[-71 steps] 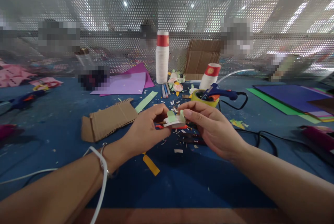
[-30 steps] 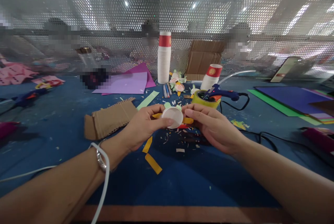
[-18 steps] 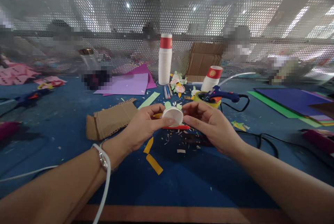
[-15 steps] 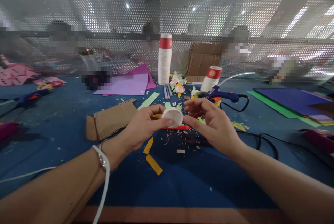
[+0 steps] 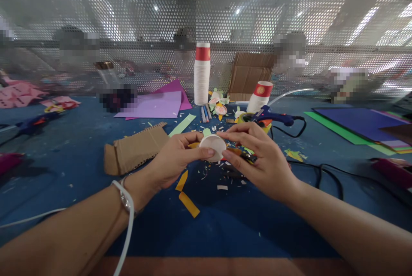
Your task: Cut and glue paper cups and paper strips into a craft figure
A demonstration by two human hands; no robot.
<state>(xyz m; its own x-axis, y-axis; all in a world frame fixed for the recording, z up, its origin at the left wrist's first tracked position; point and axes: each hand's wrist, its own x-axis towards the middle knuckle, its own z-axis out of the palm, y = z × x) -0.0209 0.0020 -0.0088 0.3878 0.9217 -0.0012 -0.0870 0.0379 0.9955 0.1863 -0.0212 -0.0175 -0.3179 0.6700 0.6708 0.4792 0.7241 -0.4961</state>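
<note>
My left hand (image 5: 177, 156) pinches the left edge of a small white paper cup base (image 5: 213, 145), its thumb on the round face. A light green paper piece (image 5: 206, 131) stands up from its top edge. My right hand (image 5: 257, 151) closes on the right edge, with the index finger at the top and the thumb at the lower side. An orange paper strip (image 5: 193, 145) shows behind my left fingers. Below the hands lie two more orange strips (image 5: 189, 204) and small paper scraps.
Tall stacked paper cups (image 5: 201, 78) and a shorter stack (image 5: 259, 98) stand at the back. A blue glue gun (image 5: 273, 115) lies right, its black cable (image 5: 331, 173) nearby. Corrugated cardboard (image 5: 138, 147) is left, coloured sheets (image 5: 357, 123) far right, and markers (image 5: 206, 113) behind.
My right hand has moved left, from beside the paper cup base onto its right edge. My left hand keeps its hold, and the view has shifted slightly.
</note>
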